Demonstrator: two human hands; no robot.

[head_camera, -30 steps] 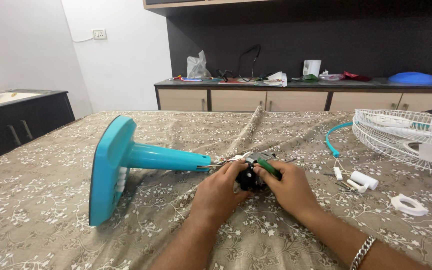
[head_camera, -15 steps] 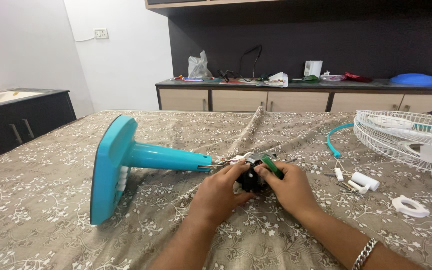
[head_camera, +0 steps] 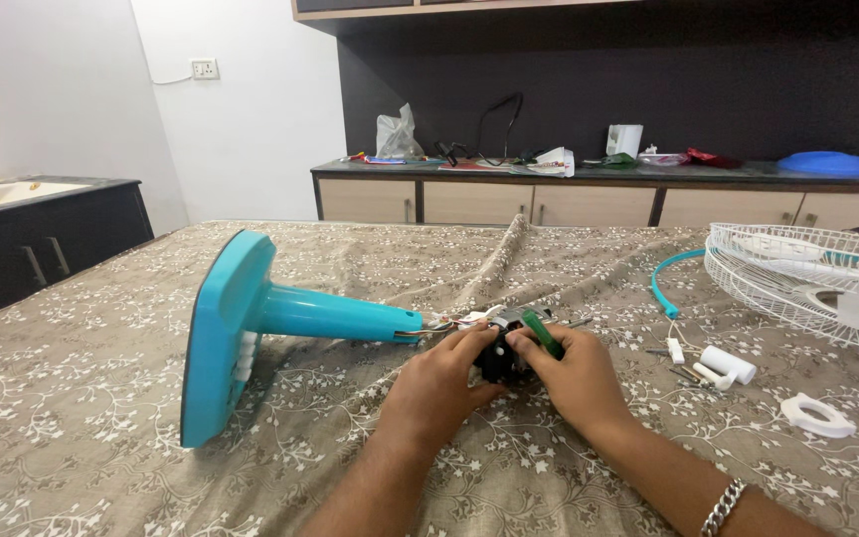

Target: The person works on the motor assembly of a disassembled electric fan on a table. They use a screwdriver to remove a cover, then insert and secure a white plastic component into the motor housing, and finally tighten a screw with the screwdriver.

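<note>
Left hand [head_camera: 444,383]: you're clamping your grip on the black motor block [head_camera: 501,358], at 3 o'clock of the teal fan stand [head_camera: 280,323].
Right hand [head_camera: 574,378]: you're pinching the green screwdriver [head_camera: 542,334] shut against the block.
Tip: keep steadying the block while keeping the driver square.

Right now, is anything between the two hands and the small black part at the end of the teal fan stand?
Nothing visible: the left hand and right hand already grip the small black part directly.
</note>
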